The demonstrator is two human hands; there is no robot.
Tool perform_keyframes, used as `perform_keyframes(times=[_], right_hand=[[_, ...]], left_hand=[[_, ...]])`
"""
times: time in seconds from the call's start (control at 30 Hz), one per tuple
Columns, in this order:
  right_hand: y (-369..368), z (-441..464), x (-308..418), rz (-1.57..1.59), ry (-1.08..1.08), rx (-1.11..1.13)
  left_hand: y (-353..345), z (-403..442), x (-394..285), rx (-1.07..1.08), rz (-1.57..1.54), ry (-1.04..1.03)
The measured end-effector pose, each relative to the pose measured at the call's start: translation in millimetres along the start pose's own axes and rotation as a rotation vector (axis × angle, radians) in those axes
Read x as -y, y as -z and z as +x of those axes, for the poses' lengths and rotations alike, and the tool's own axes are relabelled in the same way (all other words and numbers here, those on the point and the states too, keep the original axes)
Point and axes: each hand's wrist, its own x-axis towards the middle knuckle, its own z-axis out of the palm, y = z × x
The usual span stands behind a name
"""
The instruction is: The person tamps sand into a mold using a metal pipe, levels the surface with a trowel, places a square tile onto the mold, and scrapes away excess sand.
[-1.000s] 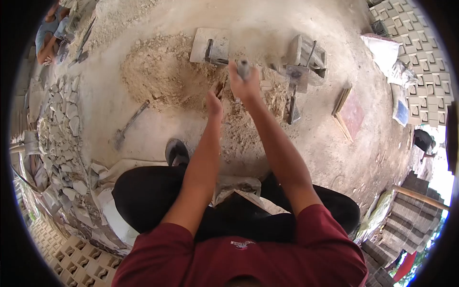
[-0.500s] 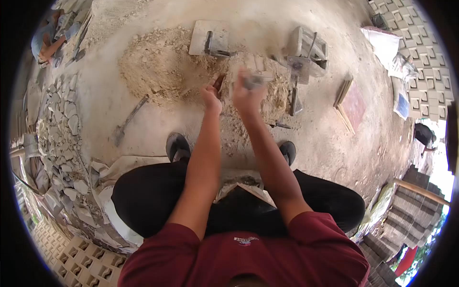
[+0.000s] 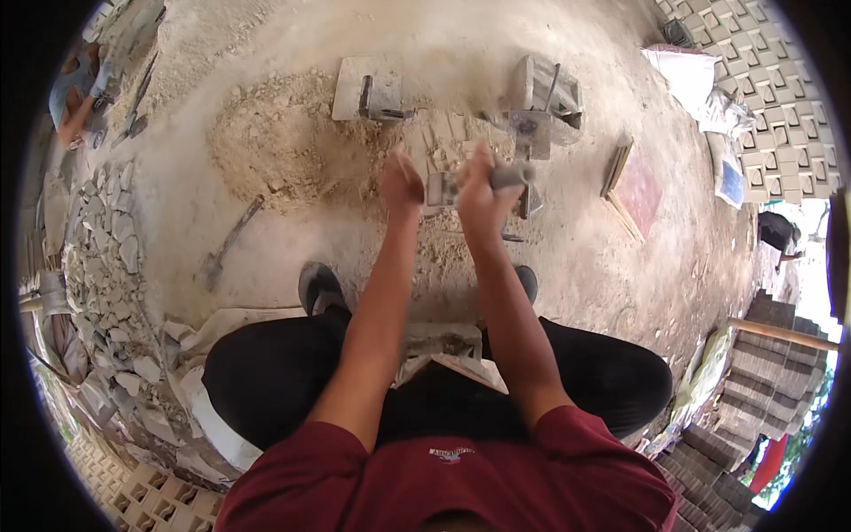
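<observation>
The right hand (image 3: 483,202) is gripping a grey-handled tool (image 3: 512,176) above the crumbled dirt (image 3: 441,244), its handle end pointing rightward; the left hand (image 3: 402,184) is hovering near it, too blurred to tell whether it is holding anything. A soil heap (image 3: 266,151) is lying to the left; a pale board (image 3: 386,80) is resting beyond the hands.

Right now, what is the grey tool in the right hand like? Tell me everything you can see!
The grey tool has a thick, rounded end that looks dull and may be metal. That end sticks out of the right hand, on the side away from the left hand. It points roughly sideways in the picture, with crumbly dirt around below. The right hand grips it; the left hand is apart from it. It's blurry, so I can't tell its full shape.
</observation>
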Motion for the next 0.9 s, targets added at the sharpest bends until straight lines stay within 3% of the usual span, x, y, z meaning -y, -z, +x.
perform_keyframes(times=[0.03,0.07,0.1,0.13,0.2,0.23,0.33,0.4,0.43,0.5,0.53,0.6,0.67,0.73,0.77,0.8,0.87,0.9], right_hand=[[4.3,-1.3,-10.1,0.095,0.061,0.044],[11.5,-5.0,-16.3,0.181,0.121,0.087],[9.8,-2.1,-32.2,-0.077,0.157,0.069],[8.9,7.0,-16.4,-0.082,0.156,0.065],[6.4,25.6,7.3,-0.076,-0.151,0.108],[10.1,33.3,6.9,-0.078,0.085,0.047],[19.1,34.0,1.6,0.152,0.028,0.021],[14.3,48.9,2.1,0.068,0.023,0.013],[6.3,59.4,1.2,-0.012,0.021,0.009],[-3.5,57.4,20.2,-0.077,0.082,-0.115],[-3.2,58.1,19.2,-0.071,0.087,-0.104],[2.7,52.5,18.0,0.013,0.087,-0.069],[-10.3,57.3,-13.1,0.075,0.186,0.027],[-30.7,61.5,5.8,-0.257,0.102,-0.013],[-27.7,63.1,20.6,-0.03,-0.081,0.056],[-27.8,68.8,21.5,-0.027,-0.077,0.066],[-25.5,69.7,21.6,0.008,0.14,-0.066],[-28.6,62.9,8.0,0.091,-0.01,-0.002]], left_hand=[[-3.9,-3.8,-3.2,0.006,0.007,-0.001],[-8.9,-13.4,-9.2,-0.018,0.244,-0.142],[-13.4,-18.5,-13.1,-0.047,0.475,-0.29],[-13.6,-21.9,-17.0,-0.041,0.473,-0.29],[-10.8,-20.7,-17.8,0.113,0.443,-0.199],[-13.0,-20.8,-18.5,0.112,0.44,-0.199],[-10.5,-23.8,-18.4,0.117,0.412,-0.178],[-5.6,-19.6,-22.9,0.176,0.334,-0.139],[-7.4,-10.1,-9.1,0.166,0.338,-0.138],[-12.9,10.2,23.6,-0.146,0.067,-0.173],[-7.4,18.2,22.8,-0.159,0.067,-0.173],[11.2,13.0,23.5,0.049,0.136,0.322],[9.0,9.6,21.4,-0.012,0.162,0.277],[8.3,7.6,26.9,-0.083,0.195,0.23],[3.6,9.7,32.7,-0.081,0.179,0.267],[1.2,15.9,32.4,-0.088,0.158,0.306],[3.5,14.7,33.3,-0.085,0.184,0.298],[4.7,12.6,28.8,-0.069,0.202,0.276]])
